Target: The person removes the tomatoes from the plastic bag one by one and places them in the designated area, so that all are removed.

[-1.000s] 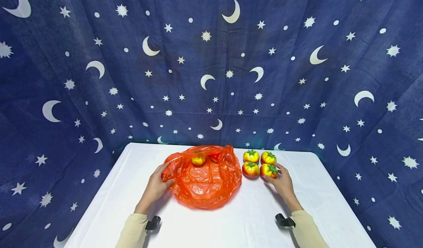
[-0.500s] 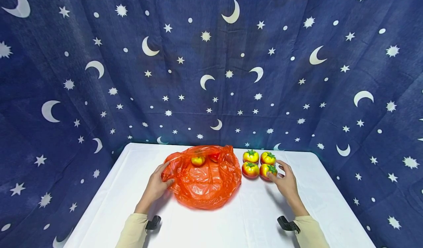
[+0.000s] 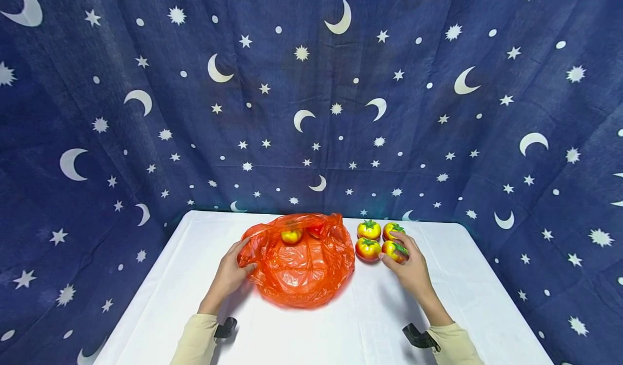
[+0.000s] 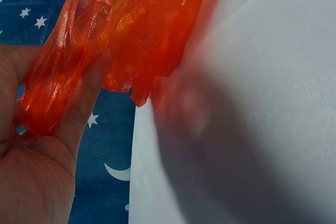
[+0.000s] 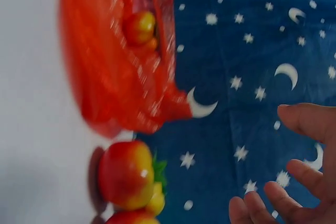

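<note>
A thin red plastic bag lies on the table with its mouth spread and tomatoes inside, one yellow-and-red tomato showing plainly. My left hand holds the left edge of the bag's mouth; in the left wrist view the film of the bag runs between thumb and fingers. Several red-and-yellow tomatoes with green tops stand in two rows right of the bag. My right hand hovers over the front right tomato, partly covering it. Its fingers are spread and hold nothing in the right wrist view.
A white cloth covers the table. Behind and around it hangs a dark blue curtain with moons and stars. Black straps with devices sit on both wrists.
My right hand has left the right side of the front right tomato, drawn back slightly, then come leftward above it. My left hand and the bag stay put.
</note>
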A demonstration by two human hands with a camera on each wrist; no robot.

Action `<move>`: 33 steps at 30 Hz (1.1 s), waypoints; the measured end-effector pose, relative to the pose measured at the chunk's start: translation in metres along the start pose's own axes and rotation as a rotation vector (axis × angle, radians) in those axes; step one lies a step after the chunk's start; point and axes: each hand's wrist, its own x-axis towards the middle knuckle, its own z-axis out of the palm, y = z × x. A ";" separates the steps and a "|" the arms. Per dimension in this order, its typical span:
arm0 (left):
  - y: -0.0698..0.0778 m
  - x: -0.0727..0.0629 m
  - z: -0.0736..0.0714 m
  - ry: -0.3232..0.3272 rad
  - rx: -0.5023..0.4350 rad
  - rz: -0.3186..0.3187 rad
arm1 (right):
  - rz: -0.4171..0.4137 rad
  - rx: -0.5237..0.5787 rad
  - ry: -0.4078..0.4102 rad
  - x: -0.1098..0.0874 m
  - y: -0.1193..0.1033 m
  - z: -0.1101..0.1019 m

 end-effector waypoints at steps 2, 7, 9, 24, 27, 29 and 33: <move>0.000 0.000 0.001 0.001 -0.007 0.002 | -0.024 0.006 -0.017 -0.004 -0.007 0.002; 0.001 0.001 0.001 -0.025 -0.017 -0.025 | -0.067 0.016 -0.039 -0.010 -0.019 0.007; 0.001 0.001 0.001 -0.032 -0.015 -0.028 | -0.080 0.031 -0.048 -0.011 -0.024 0.010; 0.001 0.001 0.001 -0.036 -0.030 -0.043 | -0.178 0.140 -0.173 -0.008 -0.053 0.047; 0.001 0.001 0.001 -0.031 -0.024 -0.033 | -0.197 0.169 -0.203 -0.007 -0.054 0.057; 0.001 0.001 0.001 -0.027 -0.018 -0.030 | -0.200 0.193 -0.222 -0.005 -0.054 0.064; 0.002 0.002 0.001 -0.014 -0.003 -0.018 | -0.162 0.248 -0.253 -0.003 -0.053 0.078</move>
